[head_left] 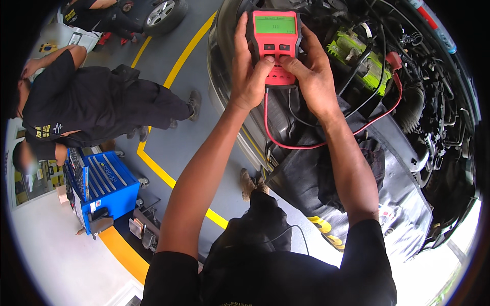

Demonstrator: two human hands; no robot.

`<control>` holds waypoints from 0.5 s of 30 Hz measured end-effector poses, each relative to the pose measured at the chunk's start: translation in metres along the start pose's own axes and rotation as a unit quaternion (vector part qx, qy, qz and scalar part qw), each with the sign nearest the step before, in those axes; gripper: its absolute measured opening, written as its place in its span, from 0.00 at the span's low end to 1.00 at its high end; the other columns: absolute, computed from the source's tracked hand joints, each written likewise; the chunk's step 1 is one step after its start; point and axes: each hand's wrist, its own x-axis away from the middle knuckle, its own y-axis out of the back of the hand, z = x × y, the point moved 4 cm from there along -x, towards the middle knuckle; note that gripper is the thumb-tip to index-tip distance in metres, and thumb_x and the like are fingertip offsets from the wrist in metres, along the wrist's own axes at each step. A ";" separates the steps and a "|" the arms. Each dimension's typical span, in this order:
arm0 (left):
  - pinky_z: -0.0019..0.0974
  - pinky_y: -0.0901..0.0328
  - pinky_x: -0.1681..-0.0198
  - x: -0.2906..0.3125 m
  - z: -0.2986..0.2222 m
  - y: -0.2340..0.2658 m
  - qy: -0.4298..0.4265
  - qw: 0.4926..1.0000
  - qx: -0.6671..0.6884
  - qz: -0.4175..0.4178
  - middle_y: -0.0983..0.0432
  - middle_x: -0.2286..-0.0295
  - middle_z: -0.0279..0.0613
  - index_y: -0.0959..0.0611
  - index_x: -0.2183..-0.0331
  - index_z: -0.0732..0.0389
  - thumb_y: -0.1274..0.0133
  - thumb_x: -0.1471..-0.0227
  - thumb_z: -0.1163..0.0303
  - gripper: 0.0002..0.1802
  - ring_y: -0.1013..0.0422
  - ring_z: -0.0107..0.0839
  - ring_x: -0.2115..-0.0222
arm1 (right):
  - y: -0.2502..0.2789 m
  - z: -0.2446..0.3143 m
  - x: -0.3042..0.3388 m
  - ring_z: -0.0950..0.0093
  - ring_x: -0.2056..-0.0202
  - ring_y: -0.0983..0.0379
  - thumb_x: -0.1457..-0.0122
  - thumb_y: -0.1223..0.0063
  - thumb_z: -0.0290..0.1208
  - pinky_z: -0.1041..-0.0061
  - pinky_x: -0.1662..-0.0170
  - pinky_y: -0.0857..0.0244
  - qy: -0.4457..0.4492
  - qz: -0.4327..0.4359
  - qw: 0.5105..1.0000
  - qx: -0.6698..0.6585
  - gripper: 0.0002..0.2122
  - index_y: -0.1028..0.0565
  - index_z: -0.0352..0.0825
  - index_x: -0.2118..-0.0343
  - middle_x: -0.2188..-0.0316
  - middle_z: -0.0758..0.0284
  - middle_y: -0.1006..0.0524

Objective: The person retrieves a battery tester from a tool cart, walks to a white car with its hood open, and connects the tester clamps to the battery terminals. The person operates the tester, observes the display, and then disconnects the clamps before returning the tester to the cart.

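Both of my hands hold a red battery tester (276, 42) with a lit green screen. My left hand (247, 77) wraps its left side and my right hand (317, 80) its right side, fingers partly hidden behind the casing. My thumbs rest on the lower buttons. A red cable (306, 148) and a black cable (298, 115) leave the tester's bottom end. To the right lies a lime-green car battery (360, 60) in the engine bay, with a red clamp (394, 61) at its right end, where the red cable leads. The black cable's far end is hard to make out.
A dark protective cover (398, 188) drapes over the car's edge, with black cloth (375, 163) on it. At the left stand a blue tool cart (113, 176) and people in dark clothes (97, 104). A wheel (164, 16) lies farther back, beyond yellow floor lines (189, 48).
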 end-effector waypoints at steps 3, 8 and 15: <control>0.40 0.34 0.36 0.001 0.002 0.000 0.010 1.000 -0.024 0.015 0.27 0.41 0.51 0.54 0.23 0.64 0.54 0.41 0.77 0.49 0.26 0.34 0.45 | -0.001 0.000 0.001 0.67 0.37 0.27 0.36 0.39 0.19 0.68 0.34 0.32 -0.028 -0.003 0.999 -0.045 0.40 0.47 0.24 0.24 0.37 0.52 0.27; 0.42 0.35 0.36 -0.001 0.000 -0.001 0.016 0.999 -0.030 0.022 0.29 0.39 0.53 0.53 0.24 0.64 0.55 0.39 0.76 0.47 0.27 0.36 0.44 | 0.001 0.001 -0.001 0.68 0.39 0.26 0.36 0.39 0.20 0.68 0.36 0.31 -0.009 -0.003 1.000 -0.005 0.40 0.47 0.25 0.24 0.38 0.52 0.26; 0.43 0.34 0.37 -0.003 0.003 0.003 0.043 0.997 0.062 -0.001 0.23 0.47 0.57 0.51 0.27 0.60 0.48 0.40 0.75 0.47 0.25 0.36 0.46 | 0.000 0.002 0.001 0.72 0.48 0.22 0.37 0.42 0.20 0.70 0.43 0.27 -0.038 -0.024 0.999 -0.020 0.36 0.43 0.25 0.27 0.46 0.55 0.22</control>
